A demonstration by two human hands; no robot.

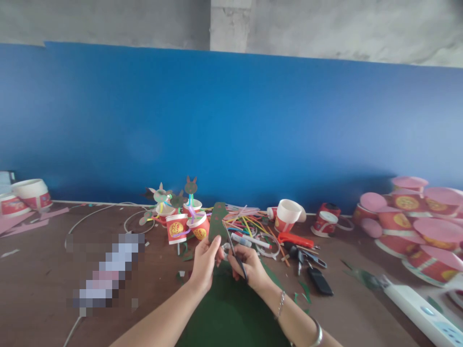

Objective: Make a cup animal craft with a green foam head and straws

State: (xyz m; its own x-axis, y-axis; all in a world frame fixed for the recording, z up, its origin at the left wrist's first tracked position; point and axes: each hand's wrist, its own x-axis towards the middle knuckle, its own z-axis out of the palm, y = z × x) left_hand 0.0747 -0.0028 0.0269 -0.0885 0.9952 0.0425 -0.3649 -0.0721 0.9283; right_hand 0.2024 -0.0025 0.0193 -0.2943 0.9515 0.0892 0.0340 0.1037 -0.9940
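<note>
Near the middle of the table, my left hand (205,262) is closed on a strip of dark green paper (218,219), held upright with the thumb across its lower part. My right hand (249,267) grips a pair of scissors (236,258) with dark handles. Their blades point up along the right edge of the strip. Whether the blades touch the paper I cannot tell. Below both hands lies a large dark green sheet (231,313), reaching to the bottom of the view. Small green paper scraps (305,291) are scattered to its right.
Behind my hands stand red paper cups (176,229) with paper animal heads, beside colored pipe cleaners (249,219) and markers (256,241). To the right are an orange utility knife (295,240), keys (318,279), a white power strip (423,308) and stacked cups with pink discs (437,231). A blue panel (231,125) closes the back.
</note>
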